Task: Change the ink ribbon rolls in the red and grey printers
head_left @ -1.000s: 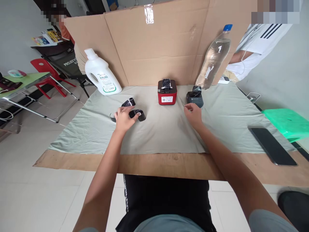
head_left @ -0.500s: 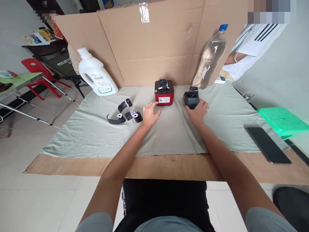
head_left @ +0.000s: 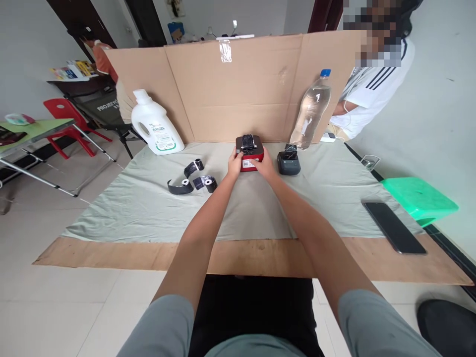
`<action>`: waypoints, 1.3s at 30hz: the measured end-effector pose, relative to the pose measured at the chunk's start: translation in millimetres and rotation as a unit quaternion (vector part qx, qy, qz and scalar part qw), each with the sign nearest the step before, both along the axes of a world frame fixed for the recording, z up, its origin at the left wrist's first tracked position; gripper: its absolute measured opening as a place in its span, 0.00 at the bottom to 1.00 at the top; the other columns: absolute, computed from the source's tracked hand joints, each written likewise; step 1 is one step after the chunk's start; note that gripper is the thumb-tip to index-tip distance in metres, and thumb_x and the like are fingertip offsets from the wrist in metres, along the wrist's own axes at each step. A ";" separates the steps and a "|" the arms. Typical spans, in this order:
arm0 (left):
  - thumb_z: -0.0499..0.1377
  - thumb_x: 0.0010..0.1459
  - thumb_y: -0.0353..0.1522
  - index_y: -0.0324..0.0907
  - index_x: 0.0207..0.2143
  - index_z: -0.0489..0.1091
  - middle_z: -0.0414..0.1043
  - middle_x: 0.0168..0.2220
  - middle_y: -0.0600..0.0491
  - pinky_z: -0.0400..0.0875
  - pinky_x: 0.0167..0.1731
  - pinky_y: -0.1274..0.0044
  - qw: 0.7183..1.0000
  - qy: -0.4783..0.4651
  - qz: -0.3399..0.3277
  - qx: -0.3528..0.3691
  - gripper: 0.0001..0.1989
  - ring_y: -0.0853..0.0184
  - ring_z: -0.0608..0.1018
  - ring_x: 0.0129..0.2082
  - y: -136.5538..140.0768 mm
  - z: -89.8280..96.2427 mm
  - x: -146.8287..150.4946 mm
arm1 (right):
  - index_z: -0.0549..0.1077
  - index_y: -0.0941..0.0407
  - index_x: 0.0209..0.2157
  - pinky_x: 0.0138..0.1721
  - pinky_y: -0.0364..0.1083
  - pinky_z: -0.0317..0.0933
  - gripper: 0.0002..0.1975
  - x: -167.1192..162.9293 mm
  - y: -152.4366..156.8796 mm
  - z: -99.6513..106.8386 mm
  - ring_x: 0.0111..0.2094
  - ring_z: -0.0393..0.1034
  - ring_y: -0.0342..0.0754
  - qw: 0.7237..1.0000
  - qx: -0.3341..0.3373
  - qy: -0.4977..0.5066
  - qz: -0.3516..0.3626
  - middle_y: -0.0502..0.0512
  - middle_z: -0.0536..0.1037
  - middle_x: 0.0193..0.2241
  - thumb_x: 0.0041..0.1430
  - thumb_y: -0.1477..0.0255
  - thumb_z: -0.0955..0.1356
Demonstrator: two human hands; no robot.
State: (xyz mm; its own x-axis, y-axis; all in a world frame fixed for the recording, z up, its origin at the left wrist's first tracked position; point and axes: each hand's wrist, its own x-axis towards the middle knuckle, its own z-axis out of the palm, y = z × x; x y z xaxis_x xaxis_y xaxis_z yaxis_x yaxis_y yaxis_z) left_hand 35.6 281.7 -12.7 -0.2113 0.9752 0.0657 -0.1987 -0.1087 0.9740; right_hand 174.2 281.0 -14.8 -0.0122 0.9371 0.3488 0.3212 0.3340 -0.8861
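Note:
A small red and black receipt printer (head_left: 250, 152) stands on the grey cloth, with a strip of black paper sticking out of its top and a white label on its front. My left hand (head_left: 234, 164) grips its left side. From the right, my right hand (head_left: 265, 165) holds the same printer, thumb across the front by the label. Just right of that hand stands a smaller dark grey printer (head_left: 289, 162), also with black paper at its top; nothing touches it. Several black paper rolls (head_left: 194, 168), partly unrolled, lie left of my hands.
A white detergent bottle (head_left: 156, 124) and a clear water bottle (head_left: 311, 111) lean near the cardboard panel (head_left: 234, 84) at the back. A black phone (head_left: 393, 227) rests at the right edge. Beyond are a green stool (head_left: 420, 198) and a person (head_left: 375, 94).
My right hand has left the dark grey printer and moved left onto the red one. My left hand has moved up to the red printer's left side. The camera view has tilted up.

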 end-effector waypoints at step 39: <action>0.51 0.66 0.29 0.44 0.54 0.74 0.79 0.53 0.48 0.68 0.49 0.67 0.818 0.512 0.006 0.263 0.18 0.59 0.79 0.52 -207.3 -21.5 -56.0 | 0.70 0.56 0.59 0.63 0.66 0.62 0.23 54.5 -178.9 -5.6 0.61 0.67 0.64 0.934 0.241 -0.263 0.024 0.67 0.74 0.61 0.67 0.61 0.66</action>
State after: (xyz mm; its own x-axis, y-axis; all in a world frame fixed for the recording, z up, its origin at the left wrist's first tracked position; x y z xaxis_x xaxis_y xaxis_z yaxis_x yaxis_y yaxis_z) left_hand -20.3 74.4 -34.2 0.2068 0.7537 0.6238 0.6962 -0.5613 0.4475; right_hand 228.7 102.1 -20.3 -0.3374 0.6674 0.6639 0.6443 0.6779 -0.3540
